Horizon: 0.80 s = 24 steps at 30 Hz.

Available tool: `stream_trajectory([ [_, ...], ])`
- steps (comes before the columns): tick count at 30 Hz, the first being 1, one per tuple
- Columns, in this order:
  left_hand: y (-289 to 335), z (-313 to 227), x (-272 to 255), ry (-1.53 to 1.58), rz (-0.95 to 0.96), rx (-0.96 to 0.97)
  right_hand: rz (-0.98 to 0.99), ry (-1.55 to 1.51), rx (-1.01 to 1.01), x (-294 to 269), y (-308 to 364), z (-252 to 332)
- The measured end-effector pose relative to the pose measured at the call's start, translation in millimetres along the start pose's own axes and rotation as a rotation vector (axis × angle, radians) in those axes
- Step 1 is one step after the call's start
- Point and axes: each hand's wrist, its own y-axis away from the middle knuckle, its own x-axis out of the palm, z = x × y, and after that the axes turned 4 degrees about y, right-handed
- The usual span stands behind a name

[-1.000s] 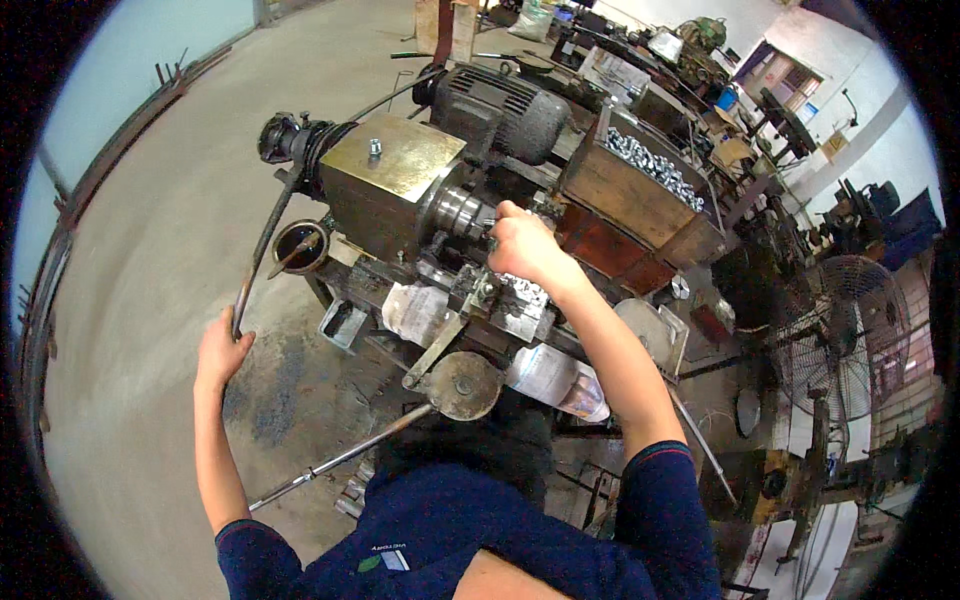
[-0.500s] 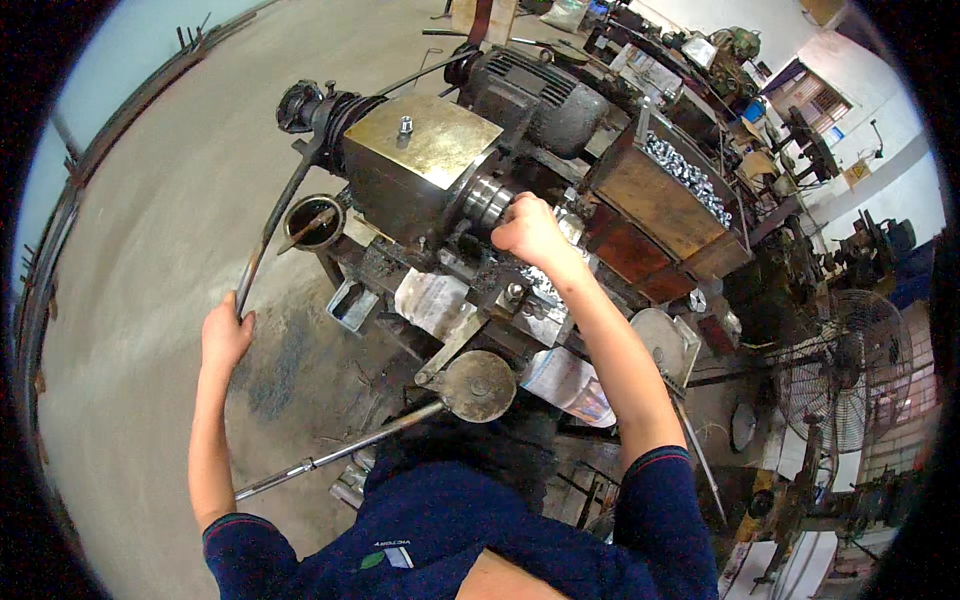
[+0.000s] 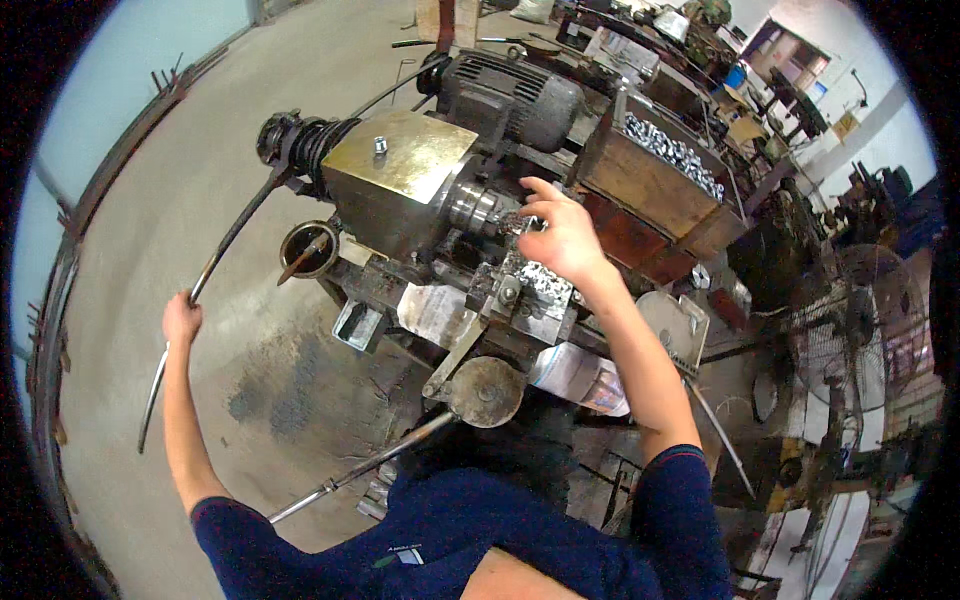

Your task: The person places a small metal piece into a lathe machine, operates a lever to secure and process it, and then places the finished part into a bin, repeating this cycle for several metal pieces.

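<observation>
My left hand [image 3: 182, 320] is wrapped round a long curved metal lever [image 3: 222, 255] on the left. That lever runs up to the black collar [image 3: 318, 155] at the far end of the lathe's headstock [image 3: 385, 205]. My right hand [image 3: 562, 235] hovers just to the right of the shiny round chuck [image 3: 472, 207], apart from it. Its fingers are spread and I see nothing in them. Below that hand, metal shavings [image 3: 540, 285] cover the tool slide. A small shiny nut-like part [image 3: 380, 146] stands on the headstock's brass-coloured top plate [image 3: 425, 155].
A wooden bin [image 3: 650, 180] full of small shiny metal parts stands at the right. Behind the headstock sits a dark motor [image 3: 510, 95]. A round pot [image 3: 310, 250] with a brush hangs at the left. Nearer me are a round plate [image 3: 487, 392] and a long rod [image 3: 370, 462].
My right hand has come off the chuck, moved right and opened its fingers. My left hand has swung the lever outward to the left. The view has shifted slightly.
</observation>
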Motion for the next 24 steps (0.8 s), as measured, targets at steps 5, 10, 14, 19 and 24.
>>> stream_trajectory([
  [5,65.4,-118.3,45.8,0.833,-0.292,0.136,-0.24,-0.059,0.105,-73.1,86.5,-55.4],
  [10,101.3,-159.3,192.8,0.495,0.437,0.289,-0.265,0.346,0.607,-132.0,223.8,-126.7],
  [14,80.2,-172.3,194.3,-0.101,0.51,0.604,-0.11,0.557,0.718,-171.2,330.1,-143.5],
  [19,72.5,-191.6,160.3,-0.039,0.389,0.482,0.206,0.663,1.351,-183.5,439.1,-173.1],
  [24,87.5,-147.1,175.6,0.305,0.393,0.143,0.212,0.961,1.351,-164.7,542.1,-205.4],
])
